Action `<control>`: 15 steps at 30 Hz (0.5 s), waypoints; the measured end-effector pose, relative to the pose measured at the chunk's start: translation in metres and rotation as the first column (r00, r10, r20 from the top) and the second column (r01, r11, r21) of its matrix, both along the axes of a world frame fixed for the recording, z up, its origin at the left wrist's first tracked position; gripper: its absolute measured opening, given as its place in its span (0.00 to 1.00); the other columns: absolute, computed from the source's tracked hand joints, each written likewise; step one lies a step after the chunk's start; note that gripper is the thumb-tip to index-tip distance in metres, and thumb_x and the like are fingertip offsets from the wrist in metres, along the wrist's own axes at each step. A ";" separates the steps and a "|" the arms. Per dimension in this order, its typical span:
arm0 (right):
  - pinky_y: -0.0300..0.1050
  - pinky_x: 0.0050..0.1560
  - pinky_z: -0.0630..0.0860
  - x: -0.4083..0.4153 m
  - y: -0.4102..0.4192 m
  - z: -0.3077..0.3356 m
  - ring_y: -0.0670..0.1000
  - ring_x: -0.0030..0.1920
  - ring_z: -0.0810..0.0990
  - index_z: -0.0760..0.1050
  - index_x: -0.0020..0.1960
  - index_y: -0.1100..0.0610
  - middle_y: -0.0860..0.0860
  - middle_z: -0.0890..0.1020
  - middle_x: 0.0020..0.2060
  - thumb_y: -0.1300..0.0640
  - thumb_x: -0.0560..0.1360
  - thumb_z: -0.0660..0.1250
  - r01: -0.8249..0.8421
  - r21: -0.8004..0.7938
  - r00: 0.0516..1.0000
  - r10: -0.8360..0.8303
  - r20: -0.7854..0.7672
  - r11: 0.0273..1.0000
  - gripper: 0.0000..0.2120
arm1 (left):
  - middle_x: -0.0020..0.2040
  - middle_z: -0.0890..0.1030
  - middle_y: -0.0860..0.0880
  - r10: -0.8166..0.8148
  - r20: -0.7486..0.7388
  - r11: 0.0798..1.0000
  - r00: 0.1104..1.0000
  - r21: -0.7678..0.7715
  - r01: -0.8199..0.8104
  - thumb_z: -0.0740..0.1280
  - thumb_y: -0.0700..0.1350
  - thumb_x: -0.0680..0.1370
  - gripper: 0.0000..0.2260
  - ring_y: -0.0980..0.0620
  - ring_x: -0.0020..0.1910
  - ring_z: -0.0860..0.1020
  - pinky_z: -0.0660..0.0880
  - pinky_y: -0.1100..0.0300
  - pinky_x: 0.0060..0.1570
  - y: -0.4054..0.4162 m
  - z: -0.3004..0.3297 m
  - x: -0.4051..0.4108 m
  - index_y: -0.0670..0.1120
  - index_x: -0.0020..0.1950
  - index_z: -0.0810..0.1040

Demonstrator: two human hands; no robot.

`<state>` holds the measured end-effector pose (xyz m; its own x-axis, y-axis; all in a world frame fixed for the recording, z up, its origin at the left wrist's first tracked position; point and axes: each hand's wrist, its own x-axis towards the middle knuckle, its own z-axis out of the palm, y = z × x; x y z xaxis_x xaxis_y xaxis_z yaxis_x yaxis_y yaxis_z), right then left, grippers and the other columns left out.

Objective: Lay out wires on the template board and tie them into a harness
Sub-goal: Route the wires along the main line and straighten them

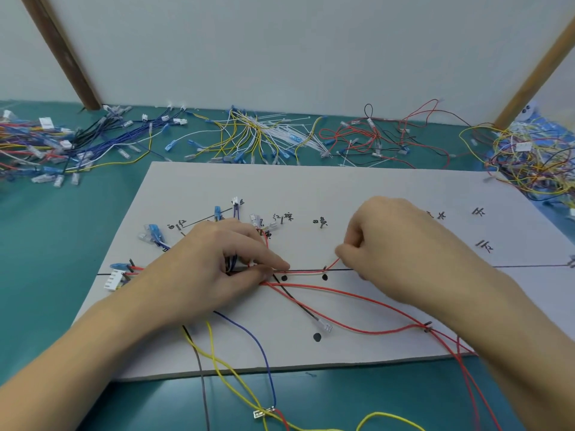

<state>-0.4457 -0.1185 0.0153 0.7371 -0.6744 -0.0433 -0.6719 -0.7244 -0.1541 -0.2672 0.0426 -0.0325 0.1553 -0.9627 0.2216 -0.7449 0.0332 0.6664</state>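
Wire-routing step, harness still untied: left hand point(217, 272) is pressing the gathered wire bundle point(245, 269) onto the template board point(357, 194) while right hand point(392, 244) is pinching a red wire point(333, 264) between both hands, likely needing drawing along the trunk line point(529, 266).

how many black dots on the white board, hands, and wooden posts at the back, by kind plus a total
black dots: 3
hands, left hand gripping the wire bundle, right hand pinching a red wire: 2
wooden posts: 2
total: 7
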 end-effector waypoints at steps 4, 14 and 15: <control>0.46 0.40 0.80 -0.037 0.018 0.000 0.44 0.36 0.81 0.80 0.40 0.50 0.43 0.83 0.30 0.51 0.76 0.64 0.098 0.104 0.985 -0.111 0.129 0.990 0.08 | 0.44 0.83 0.58 0.005 -0.010 1.000 1.000 0.002 -0.005 0.75 0.37 0.76 0.14 0.56 0.49 0.80 0.70 0.71 0.47 -0.001 -0.002 0.001 0.57 0.52 0.88; 0.44 0.39 0.77 -0.063 0.055 -0.014 0.44 0.34 0.74 0.78 0.46 0.42 0.37 0.79 0.33 0.45 0.76 0.62 0.086 0.266 0.978 -0.132 0.163 0.960 0.07 | 0.45 0.83 0.58 0.010 -0.034 1.000 0.999 0.013 -0.010 0.75 0.39 0.76 0.13 0.57 0.48 0.81 0.70 0.72 0.45 -0.001 -0.004 0.000 0.58 0.51 0.88; 0.43 0.38 0.76 -0.062 0.056 -0.014 0.44 0.34 0.74 0.79 0.46 0.42 0.38 0.78 0.31 0.44 0.75 0.62 0.070 0.291 0.977 -0.125 0.174 0.954 0.07 | 0.45 0.83 0.58 0.013 -0.032 1.000 0.999 0.015 -0.012 0.75 0.39 0.76 0.13 0.57 0.47 0.80 0.69 0.72 0.44 -0.001 -0.004 0.001 0.58 0.51 0.88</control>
